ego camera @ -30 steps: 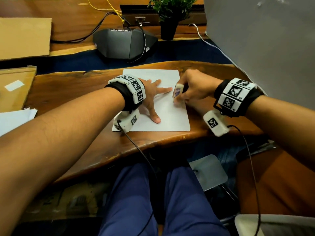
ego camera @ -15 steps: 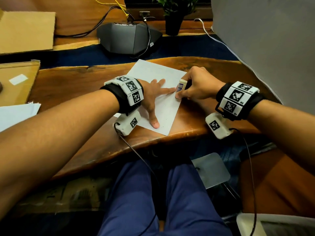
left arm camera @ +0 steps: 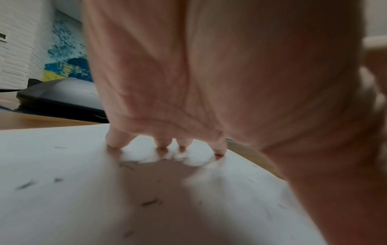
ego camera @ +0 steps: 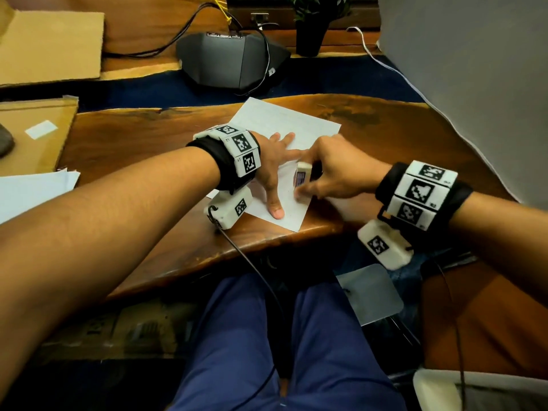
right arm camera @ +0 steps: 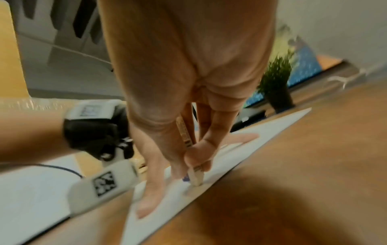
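A white sheet of paper (ego camera: 284, 120) lies turned at an angle on the wooden table (ego camera: 133, 134). My left hand (ego camera: 274, 170) lies flat on it with fingers spread, pressing it down; in the left wrist view the fingertips (left arm camera: 114, 140) touch the paper (left arm camera: 52, 165), which carries dark eraser crumbs. My right hand (ego camera: 329, 173) pinches a small white eraser (ego camera: 302, 178) with a printed sleeve, its lower end pressed on the paper near the right edge. The right wrist view shows the eraser (right arm camera: 195, 176) tip on the paper (right arm camera: 251, 132) beside my left thumb.
A black wedge-shaped device (ego camera: 234, 59) with cables and a potted plant (ego camera: 311, 28) stand behind the table. Cardboard (ego camera: 50, 46) and loose paper sheets (ego camera: 32, 194) lie at the left. A grey panel (ego camera: 474, 84) rises at the right. My legs are under the table edge.
The paper has turned from square to angled under my left hand. My right hand with the eraser has moved down along the paper toward the near corner.
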A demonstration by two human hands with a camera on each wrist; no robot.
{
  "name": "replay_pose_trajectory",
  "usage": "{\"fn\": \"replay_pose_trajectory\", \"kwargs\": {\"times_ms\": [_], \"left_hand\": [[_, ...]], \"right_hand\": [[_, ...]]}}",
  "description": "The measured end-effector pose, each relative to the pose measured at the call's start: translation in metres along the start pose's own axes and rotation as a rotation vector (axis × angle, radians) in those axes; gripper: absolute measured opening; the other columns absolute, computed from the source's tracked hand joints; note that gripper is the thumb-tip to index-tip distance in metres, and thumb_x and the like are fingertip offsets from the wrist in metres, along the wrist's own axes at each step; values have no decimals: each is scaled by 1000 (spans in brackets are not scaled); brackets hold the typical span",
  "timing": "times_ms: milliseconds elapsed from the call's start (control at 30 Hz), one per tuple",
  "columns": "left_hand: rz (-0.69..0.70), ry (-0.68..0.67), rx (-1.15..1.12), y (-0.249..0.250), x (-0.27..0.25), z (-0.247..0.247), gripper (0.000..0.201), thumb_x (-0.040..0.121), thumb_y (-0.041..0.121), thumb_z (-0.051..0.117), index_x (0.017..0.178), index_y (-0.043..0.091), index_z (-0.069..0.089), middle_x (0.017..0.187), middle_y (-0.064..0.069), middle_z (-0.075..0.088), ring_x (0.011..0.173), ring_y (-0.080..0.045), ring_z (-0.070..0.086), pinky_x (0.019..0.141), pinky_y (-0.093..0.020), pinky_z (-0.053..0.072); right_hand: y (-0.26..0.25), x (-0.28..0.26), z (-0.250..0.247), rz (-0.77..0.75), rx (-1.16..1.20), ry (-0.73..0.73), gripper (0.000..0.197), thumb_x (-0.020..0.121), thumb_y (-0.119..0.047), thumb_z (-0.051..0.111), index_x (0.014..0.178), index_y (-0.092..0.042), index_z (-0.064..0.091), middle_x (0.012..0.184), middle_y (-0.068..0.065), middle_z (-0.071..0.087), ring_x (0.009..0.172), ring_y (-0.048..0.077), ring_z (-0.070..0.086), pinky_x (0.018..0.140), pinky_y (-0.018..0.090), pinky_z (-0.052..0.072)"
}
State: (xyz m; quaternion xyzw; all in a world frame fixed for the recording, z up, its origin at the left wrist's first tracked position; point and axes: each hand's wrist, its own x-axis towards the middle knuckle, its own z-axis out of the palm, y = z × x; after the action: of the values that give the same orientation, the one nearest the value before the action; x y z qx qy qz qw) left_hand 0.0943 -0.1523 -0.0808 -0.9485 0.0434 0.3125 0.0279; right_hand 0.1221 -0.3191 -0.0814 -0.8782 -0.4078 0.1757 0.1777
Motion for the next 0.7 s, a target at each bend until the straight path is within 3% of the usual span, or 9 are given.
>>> {"fn": "replay_pose_trajectory", "kwargs": {"times_ms": [67, 200, 333, 500, 633, 700], "left_hand": [[6, -3, 7, -1, 1, 0, 151, 36, 68, 85, 148, 50, -15, 160, 2, -28, 149, -26, -18, 117, -63, 6], [6, -3, 15, 0, 2, 0, 150, 39, 68, 85, 147, 51, -16, 160, 2, -28, 149, -26, -17, 117, -62, 7], [5, 0, 19, -2, 1, 0, 153, 32, 71, 83, 148, 50, -15, 160, 2, -27, 149, -27, -17, 117, -62, 6], [12, 6, 17, -1, 0, 1, 153, 33, 71, 82, 147, 52, -18, 160, 3, -26, 149, -26, -15, 117, -62, 8], [-2, -12, 33, -1, 0, 0, 155, 29, 73, 78, 150, 46, -16, 160, 3, -28, 149, -27, -17, 117, -62, 7], [5, -15, 27, -2, 2, 0, 152, 34, 72, 81, 149, 48, -16, 160, 3, -28, 149, -27, -18, 117, -63, 7]], "right_hand": [[1, 0, -2, 27, 53, -56, 21, 77, -31, 84, 89, -15, 76, 79, -4, 74, 66, 7, 70, 59, 17, 54], [19, 9, -16, 138, 48, 132, 28, 75, -30, 85, 94, -12, 76, 89, 3, 75, 74, 11, 70, 63, 20, 55], [2, 0, -3, 11, 42, -101, 22, 77, -29, 84, 92, -15, 77, 82, -3, 75, 69, 10, 71, 60, 18, 54], [23, 20, -26, 193, 61, 146, 28, 76, -27, 85, 96, -10, 76, 92, 5, 75, 77, 12, 71, 58, 15, 50], [8, 9, -8, 73, 6, -38, 24, 77, -29, 84, 94, -13, 76, 85, 1, 75, 72, 11, 71, 60, 19, 53], [13, 13, -14, 121, 43, -19, 25, 77, -29, 84, 94, -14, 76, 85, -1, 75, 72, 10, 72, 58, 16, 51]]}}
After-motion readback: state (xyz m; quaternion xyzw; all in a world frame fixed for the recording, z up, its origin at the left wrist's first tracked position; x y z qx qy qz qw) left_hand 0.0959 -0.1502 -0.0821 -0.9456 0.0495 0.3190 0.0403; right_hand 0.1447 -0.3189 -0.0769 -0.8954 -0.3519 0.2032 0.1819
